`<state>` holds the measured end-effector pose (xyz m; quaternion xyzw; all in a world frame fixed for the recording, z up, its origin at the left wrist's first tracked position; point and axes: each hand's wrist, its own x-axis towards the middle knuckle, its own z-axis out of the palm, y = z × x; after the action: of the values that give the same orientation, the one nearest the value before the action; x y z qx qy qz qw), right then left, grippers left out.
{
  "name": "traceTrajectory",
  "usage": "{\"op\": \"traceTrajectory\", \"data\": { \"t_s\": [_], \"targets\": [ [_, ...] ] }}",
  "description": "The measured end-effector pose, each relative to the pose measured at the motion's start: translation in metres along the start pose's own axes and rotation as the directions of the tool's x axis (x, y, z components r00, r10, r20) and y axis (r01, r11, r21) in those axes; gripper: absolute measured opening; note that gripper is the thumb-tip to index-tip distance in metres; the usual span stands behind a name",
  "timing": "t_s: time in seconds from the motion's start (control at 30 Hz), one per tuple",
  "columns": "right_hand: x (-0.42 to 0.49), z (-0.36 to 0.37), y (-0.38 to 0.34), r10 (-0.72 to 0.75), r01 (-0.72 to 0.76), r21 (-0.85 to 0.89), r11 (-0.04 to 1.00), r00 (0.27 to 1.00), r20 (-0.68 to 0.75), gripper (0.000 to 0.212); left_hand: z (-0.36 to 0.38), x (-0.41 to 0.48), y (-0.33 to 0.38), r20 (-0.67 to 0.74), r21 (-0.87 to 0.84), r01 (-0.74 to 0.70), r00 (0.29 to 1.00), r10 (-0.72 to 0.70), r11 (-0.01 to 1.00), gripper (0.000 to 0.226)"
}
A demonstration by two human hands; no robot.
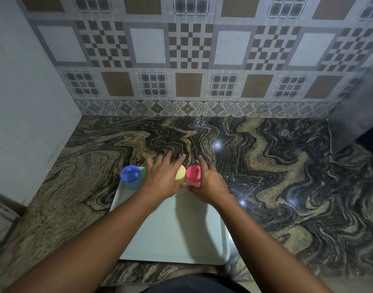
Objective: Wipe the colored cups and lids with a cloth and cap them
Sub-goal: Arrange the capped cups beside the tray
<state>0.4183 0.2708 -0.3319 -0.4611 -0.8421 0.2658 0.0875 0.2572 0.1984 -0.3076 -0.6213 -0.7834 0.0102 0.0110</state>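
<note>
Four capped cups stand in a row along the far edge of a pale green tray: a blue cup, a green cup mostly hidden, a yellow cup and a pink cup. My left hand lies over the green and yellow cups with its fingers spread and straight. My right hand is at the right side of the pink cup, thumb curled round its base and index finger pointing forward. No cloth is in view.
The tray sits on a dark swirled granite counter. A patterned tile wall rises behind it, a white panel stands on the left and a grey surface on the right.
</note>
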Motion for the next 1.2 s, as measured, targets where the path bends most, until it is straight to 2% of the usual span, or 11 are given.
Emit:
{"op": "traceTrajectory", "data": {
  "t_s": [0.07, 0.17, 0.23, 0.3, 0.4, 0.5, 0.63, 0.73, 0.9, 1.03, 1.2],
  "targets": [
    [-0.01, -0.012, 0.005, -0.024, 0.026, 0.043, 0.999, 0.998, -0.062, 0.11, -0.018, -0.012, -0.011, -0.133, -0.047, -0.007, 0.991, 0.001, 0.999, 0.088],
    [-0.034, -0.022, 0.023, -0.015, 0.025, 0.06, 0.998, 0.986, -0.165, 0.097, -0.034, -0.039, -0.045, -0.344, -0.198, 0.028, 0.934, -0.096, 0.98, 0.078],
    [-0.05, -0.016, 0.038, 0.017, -0.012, 0.032, 0.999, 0.984, -0.175, 0.088, -0.028, -0.057, -0.075, -0.414, -0.318, 0.054, 0.89, -0.19, 0.947, 0.071],
    [-0.063, -0.004, 0.052, 0.079, -0.079, 0.0, 0.997, 0.99, -0.121, 0.084, -0.01, -0.076, -0.102, -0.439, -0.422, 0.072, 0.856, -0.273, 0.904, 0.064],
    [-0.078, 0.014, 0.064, 0.18, -0.18, 0.005, 0.984, 0.983, -0.017, 0.081, 0.016, -0.105, -0.117, -0.304, -0.55, 0.212, 0.85, -0.43, 0.808, 0.055],
    [-0.087, 0.026, 0.067, 0.254, -0.254, 0.051, 0.966, 0.967, 0.009, 0.077, 0.052, -0.124, -0.126, 0.004, -0.567, 0.491, 0.805, -0.594, 0.662, 0.059],
    [-0.091, 0.031, 0.069, 0.275, -0.271, 0.09, 0.958, 0.961, -0.029, 0.059, 0.088, -0.134, -0.138, 0.29, -0.662, 0.613, 0.74, -0.606, 0.431, 0.059],
    [-0.088, 0.031, 0.074, 0.293, -0.284, 0.13, 0.95, 0.954, -0.057, 0.029, 0.087, -0.131, -0.135, 0.332, -0.694, 0.639, 0.693, -0.64, 0.332, 0.042],
    [-0.08, 0.028, 0.072, 0.348, -0.336, 0.154, 0.929, 0.936, -0.056, 0.014, 0.081, -0.127, -0.137, 0.437, -0.718, 0.656, 0.685, -0.583, 0.232, 0.037],
    [-0.078, 0.02, 0.069, 0.334, -0.321, 0.171, 0.932, 0.941, -0.053, 0.014, 0.083, -0.126, -0.138, 0.421, -0.743, 0.636, 0.688, -0.592, 0.21, 0.036],
    [-0.064, 0.001, 0.062, 0.281, -0.255, 0.235, 0.938, 0.956, -0.082, 0.028, 0.075, -0.117, -0.145, 0.418, -0.786, 0.601, 0.69, -0.591, 0.146, 0.029]
  ]
}}
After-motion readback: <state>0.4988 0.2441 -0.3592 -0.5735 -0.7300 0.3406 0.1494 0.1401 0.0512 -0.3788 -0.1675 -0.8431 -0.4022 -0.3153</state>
